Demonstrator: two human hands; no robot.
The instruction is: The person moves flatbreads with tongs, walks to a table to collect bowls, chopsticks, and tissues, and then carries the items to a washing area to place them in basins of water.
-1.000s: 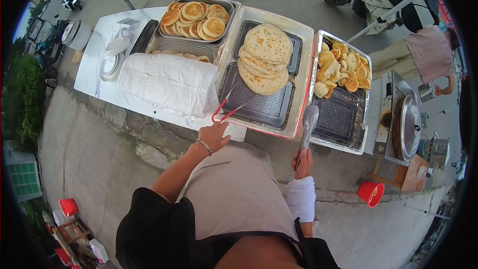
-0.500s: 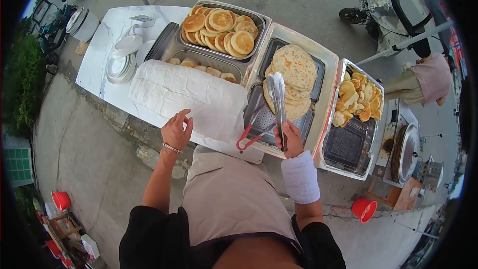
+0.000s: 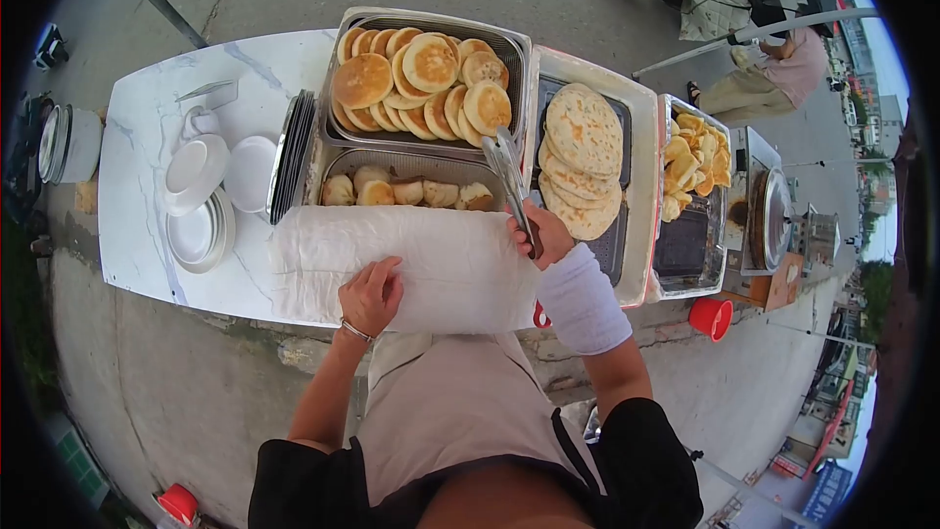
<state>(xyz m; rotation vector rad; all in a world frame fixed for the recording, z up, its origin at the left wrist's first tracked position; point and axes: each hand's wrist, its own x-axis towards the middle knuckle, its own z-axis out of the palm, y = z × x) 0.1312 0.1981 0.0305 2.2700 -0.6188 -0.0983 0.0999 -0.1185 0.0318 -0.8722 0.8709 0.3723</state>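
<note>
My right hand (image 3: 544, 235) grips metal tongs (image 3: 512, 176), their tips beside the golden round flatbreads (image 3: 427, 61) piled in the upper steel tray. I cannot make out any bread between the tips. My left hand (image 3: 371, 297) is at the white cloth (image 3: 446, 264), fingers loosely bent and holding nothing. Above the cloth's far edge, several small browned buns (image 3: 392, 192) show in a lower tray. To the right, large speckled flatbreads (image 3: 585, 152) lie stacked in another tray. A red handle (image 3: 541, 315) peeks out near the cloth's right end.
White plates (image 3: 201, 232) and a stack of dark trays (image 3: 291, 157) stand on the marbled table (image 3: 132, 186) at left. Fried pieces (image 3: 697, 162) fill part of the far-right tray. Beyond are a red bucket (image 3: 711, 317), a round-lidded pan (image 3: 775, 218) and a person in pink (image 3: 791, 69).
The tongs have moved left from the large speckled flatbreads to the golden ones. The white cloth now lies flatter and nearer me, showing more buns. The view has shifted.
</note>
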